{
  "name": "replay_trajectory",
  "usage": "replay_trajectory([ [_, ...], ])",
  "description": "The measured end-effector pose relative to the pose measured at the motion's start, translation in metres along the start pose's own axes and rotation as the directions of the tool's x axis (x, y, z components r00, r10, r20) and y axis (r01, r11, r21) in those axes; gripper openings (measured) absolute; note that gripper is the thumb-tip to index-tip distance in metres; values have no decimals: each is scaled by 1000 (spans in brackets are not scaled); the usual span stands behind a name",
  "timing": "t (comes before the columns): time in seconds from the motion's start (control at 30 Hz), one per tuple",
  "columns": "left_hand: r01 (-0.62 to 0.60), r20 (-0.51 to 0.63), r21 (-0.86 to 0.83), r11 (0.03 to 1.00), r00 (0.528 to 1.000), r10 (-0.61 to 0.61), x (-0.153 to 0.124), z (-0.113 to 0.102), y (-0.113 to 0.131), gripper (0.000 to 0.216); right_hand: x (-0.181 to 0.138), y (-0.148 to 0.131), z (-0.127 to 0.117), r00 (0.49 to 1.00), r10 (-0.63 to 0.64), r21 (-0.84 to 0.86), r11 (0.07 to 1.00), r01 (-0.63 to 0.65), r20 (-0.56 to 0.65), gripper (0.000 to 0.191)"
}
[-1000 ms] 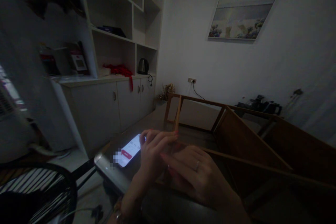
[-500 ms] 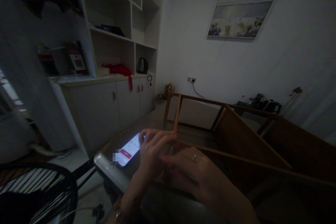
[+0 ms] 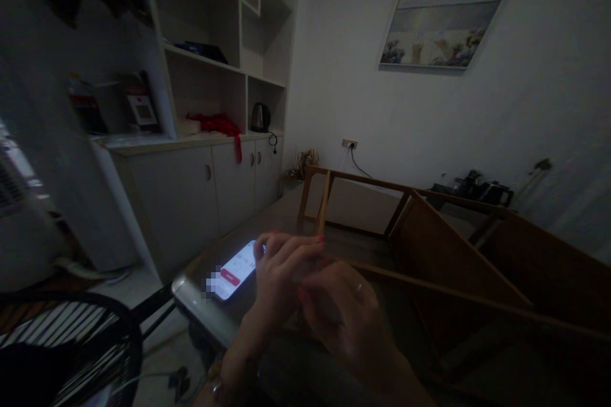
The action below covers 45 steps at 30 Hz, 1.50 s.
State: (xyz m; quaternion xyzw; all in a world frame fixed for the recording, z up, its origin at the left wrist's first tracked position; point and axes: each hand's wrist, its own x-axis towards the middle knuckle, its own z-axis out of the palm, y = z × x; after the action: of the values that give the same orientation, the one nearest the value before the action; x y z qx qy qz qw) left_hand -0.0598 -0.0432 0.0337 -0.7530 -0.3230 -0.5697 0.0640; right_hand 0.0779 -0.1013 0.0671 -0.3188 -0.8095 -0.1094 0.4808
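Observation:
A brown wooden frame (image 3: 370,177), like a shelf rack on its side, lies on the dark table. My left hand (image 3: 284,276) is bent over its near left end, fingers curled around the wood there; the palm side is hidden. Close beside it, my right hand (image 3: 346,315), with a ring on one finger, has thumb and forefinger brought together at the frame's near corner. Whatever sits between those fingertips is too dark and small to make out. A lit phone (image 3: 237,271) lies on the table just left of my left hand.
A black round-backed chair (image 3: 128,343) stands at lower left. White cabinets (image 3: 172,197) line the left side, with a kettle (image 3: 260,117) and red cloth (image 3: 217,124) on top. Dark appliances (image 3: 484,189) sit behind the frame at right, near the wall.
My right hand has drawn its fingers together and turned more upright, shifting slightly at the frame's corner. My left hand stays almost in place.

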Motion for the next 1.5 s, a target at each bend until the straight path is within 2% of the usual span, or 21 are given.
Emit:
replay_trajectory([
  [0.13,-11,-27,9,1000,1000,11,1,0,2,25,0,0,-3,999,9,7,1000,-10,32,20],
  [0.33,-9,-43,28,1000,999,10,3,2,1,17,1,5,-8,996,-40,90,995,32,85,24],
  [0.63,-46,-69,39,998,996,49,4,3,1,13,4,18,-28,966,-199,18,980,199,164,23],
  [0.87,-46,-68,21,999,997,48,1,4,-1,19,9,12,-29,953,-297,-211,930,301,51,10],
  [1.1,-7,-27,17,1000,1000,8,1,2,0,16,3,7,-18,940,-341,-371,873,316,-4,10],
  [1.33,-10,-28,21,1000,1000,10,2,3,0,19,-1,9,-9,934,-349,-396,871,293,-77,9],
  [1.5,-44,-63,5,999,997,44,3,3,1,24,3,10,-4,951,-287,-221,941,257,-115,7],
])
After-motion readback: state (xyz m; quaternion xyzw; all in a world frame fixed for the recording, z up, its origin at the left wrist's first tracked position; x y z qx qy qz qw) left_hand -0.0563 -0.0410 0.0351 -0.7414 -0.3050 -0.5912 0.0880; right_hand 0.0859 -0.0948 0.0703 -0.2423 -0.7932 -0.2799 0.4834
